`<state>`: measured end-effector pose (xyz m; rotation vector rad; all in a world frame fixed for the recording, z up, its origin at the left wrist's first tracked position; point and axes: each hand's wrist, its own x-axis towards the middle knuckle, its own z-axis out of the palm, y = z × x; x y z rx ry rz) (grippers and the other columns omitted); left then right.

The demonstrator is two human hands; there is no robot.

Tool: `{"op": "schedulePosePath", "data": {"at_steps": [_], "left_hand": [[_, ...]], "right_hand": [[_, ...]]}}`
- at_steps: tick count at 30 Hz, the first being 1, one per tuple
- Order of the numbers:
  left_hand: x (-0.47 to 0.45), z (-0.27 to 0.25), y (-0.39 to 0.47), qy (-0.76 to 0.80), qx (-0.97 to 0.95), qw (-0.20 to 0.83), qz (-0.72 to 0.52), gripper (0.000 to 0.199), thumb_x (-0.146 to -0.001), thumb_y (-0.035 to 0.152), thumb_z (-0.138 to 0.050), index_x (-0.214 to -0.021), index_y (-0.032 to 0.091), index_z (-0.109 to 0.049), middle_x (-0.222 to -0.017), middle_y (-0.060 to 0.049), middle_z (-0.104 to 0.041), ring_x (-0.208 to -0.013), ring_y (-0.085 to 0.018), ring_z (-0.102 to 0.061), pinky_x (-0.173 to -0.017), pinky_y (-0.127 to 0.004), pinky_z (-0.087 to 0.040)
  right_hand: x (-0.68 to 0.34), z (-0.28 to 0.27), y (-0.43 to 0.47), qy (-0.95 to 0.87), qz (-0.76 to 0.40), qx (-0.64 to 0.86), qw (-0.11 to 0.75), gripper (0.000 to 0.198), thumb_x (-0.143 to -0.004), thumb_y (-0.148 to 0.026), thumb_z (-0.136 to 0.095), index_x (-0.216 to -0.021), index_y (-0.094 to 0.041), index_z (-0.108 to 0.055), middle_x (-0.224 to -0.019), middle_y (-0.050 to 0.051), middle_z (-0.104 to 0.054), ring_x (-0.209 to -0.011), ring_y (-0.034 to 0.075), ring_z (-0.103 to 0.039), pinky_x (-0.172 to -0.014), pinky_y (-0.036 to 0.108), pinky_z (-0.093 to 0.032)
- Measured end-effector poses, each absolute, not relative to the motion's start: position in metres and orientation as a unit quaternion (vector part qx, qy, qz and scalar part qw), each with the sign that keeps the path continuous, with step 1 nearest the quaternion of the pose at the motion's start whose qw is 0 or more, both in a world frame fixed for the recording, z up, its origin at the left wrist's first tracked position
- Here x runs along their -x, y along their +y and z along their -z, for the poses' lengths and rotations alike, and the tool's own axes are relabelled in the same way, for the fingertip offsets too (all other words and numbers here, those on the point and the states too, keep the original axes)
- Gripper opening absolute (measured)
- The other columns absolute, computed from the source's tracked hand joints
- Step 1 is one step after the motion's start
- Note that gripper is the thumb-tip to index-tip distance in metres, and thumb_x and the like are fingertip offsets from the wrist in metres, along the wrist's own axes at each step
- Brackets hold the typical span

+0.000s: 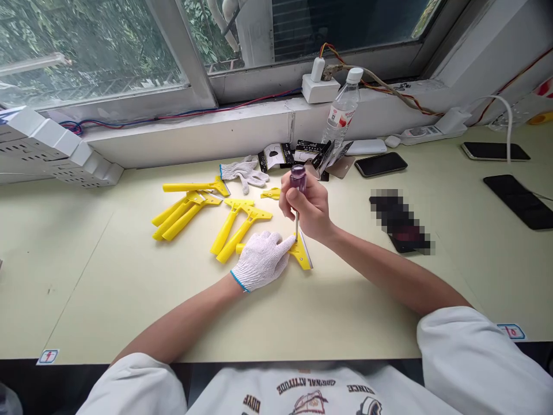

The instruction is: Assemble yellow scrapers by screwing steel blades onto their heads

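My left hand [262, 260], in a white knit glove with a blue cuff edge, is closed over the handle of a yellow scraper [301, 253] and presses it to the table. The scraper's bladed head points right. In my bare right hand [311, 208] is a screwdriver [298, 180] with a dark purple handle, held upright. Its shaft runs down to the scraper's head; whether the tip sits in a screw is too small to tell. Left of my hands lie several more yellow scrapers [185, 216], and a small yellow part [271, 194] rests just behind them.
Behind my hands lie a spare white glove [245, 172], black packaging cards [276, 157] and a water bottle [343, 109]. Phones [381, 165] and a pixelated dark item [400, 222] are to the right. White boxes [56, 147] stand at left, below the window.
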<state>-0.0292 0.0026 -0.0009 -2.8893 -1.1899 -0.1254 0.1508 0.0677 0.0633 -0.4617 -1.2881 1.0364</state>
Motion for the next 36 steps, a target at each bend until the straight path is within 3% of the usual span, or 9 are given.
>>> {"op": "schedulePosePath", "data": {"at_steps": [3,5,11,16,20,25,32,36], "left_hand": [[0.027,-0.003,0.002,-0.384,0.922,0.0,0.042,0.04,-0.112,0.035,-0.043,-0.146,0.031,-0.065,-0.111,-0.011,-0.069,-0.092,-0.029,-0.062,-0.076,-0.044,-0.047],[0.026,-0.005,0.001,-0.386,0.922,-0.004,0.04,0.038,-0.111,0.035,-0.045,-0.143,0.031,-0.066,-0.11,-0.011,-0.069,-0.091,-0.029,-0.062,-0.076,-0.045,-0.048],[0.026,-0.005,0.003,-0.382,0.923,-0.001,0.033,0.04,-0.112,0.036,-0.043,-0.146,0.03,-0.064,-0.108,-0.01,-0.069,-0.091,-0.03,-0.061,-0.075,-0.044,-0.047],[0.026,-0.006,0.002,-0.384,0.923,-0.005,0.035,0.042,-0.112,0.034,-0.042,-0.149,0.03,-0.062,-0.111,-0.01,-0.07,-0.093,-0.03,-0.062,-0.076,-0.044,-0.048],[0.027,-0.007,0.001,-0.385,0.922,-0.008,0.042,0.044,-0.112,0.034,-0.043,-0.153,0.031,-0.06,-0.115,-0.011,-0.07,-0.096,-0.03,-0.063,-0.078,-0.044,-0.049],[0.028,-0.004,0.002,-0.376,0.926,-0.003,0.041,0.045,-0.112,0.036,-0.043,-0.153,0.029,-0.061,-0.115,-0.012,-0.069,-0.096,-0.03,-0.062,-0.08,-0.045,-0.049],[0.028,-0.002,0.001,-0.378,0.925,-0.005,0.047,0.047,-0.113,0.037,-0.042,-0.156,0.029,-0.059,-0.118,-0.012,-0.069,-0.097,-0.03,-0.062,-0.081,-0.045,-0.05],[0.029,-0.001,0.002,-0.375,0.926,-0.011,0.046,0.05,-0.112,0.037,-0.042,-0.16,0.029,-0.056,-0.119,-0.013,-0.069,-0.096,-0.03,-0.062,-0.08,-0.046,-0.05]], "right_hand": [[-0.157,-0.069,0.071,-0.613,-0.452,0.221,0.609,0.03,-0.1,-0.053,-0.079,-0.108,-0.024,-0.077,-0.097,0.001,-0.056,-0.064,0.011,-0.051,-0.051,0.027,-0.044],[-0.159,-0.073,0.075,-0.629,-0.464,0.214,0.586,0.034,-0.096,-0.052,-0.083,-0.114,-0.024,-0.079,-0.095,0.001,-0.055,-0.069,0.011,-0.051,-0.056,0.026,-0.046],[-0.167,-0.078,0.086,-0.599,-0.515,0.198,0.581,0.059,-0.08,-0.042,-0.099,-0.123,-0.025,-0.063,-0.092,-0.002,-0.066,-0.074,0.013,-0.063,-0.058,0.022,-0.054],[-0.188,-0.089,0.089,-0.68,-0.472,0.193,0.527,0.052,-0.1,-0.04,-0.078,-0.147,-0.03,-0.058,-0.102,0.002,-0.072,-0.088,0.019,-0.074,-0.068,0.03,-0.064],[-0.201,-0.102,0.086,-0.727,-0.405,0.201,0.516,0.031,-0.105,-0.039,-0.068,-0.133,-0.028,-0.07,-0.106,0.003,-0.071,-0.086,0.018,-0.073,-0.071,0.032,-0.063],[-0.206,-0.123,0.079,-0.767,-0.259,0.231,0.54,0.023,-0.093,-0.046,-0.086,-0.109,-0.03,-0.081,-0.105,0.004,-0.066,-0.095,0.021,-0.069,-0.074,0.035,-0.062],[-0.217,-0.152,0.062,-0.814,-0.216,0.218,0.493,0.015,-0.098,-0.027,-0.075,-0.109,-0.03,-0.085,-0.107,0.005,-0.076,-0.099,0.025,-0.072,-0.089,0.046,-0.063],[-0.22,-0.152,0.057,-0.804,-0.177,0.251,0.509,0.007,-0.093,-0.027,-0.082,-0.099,-0.03,-0.084,-0.091,0.002,-0.079,-0.091,0.025,-0.072,-0.083,0.044,-0.062]]}}
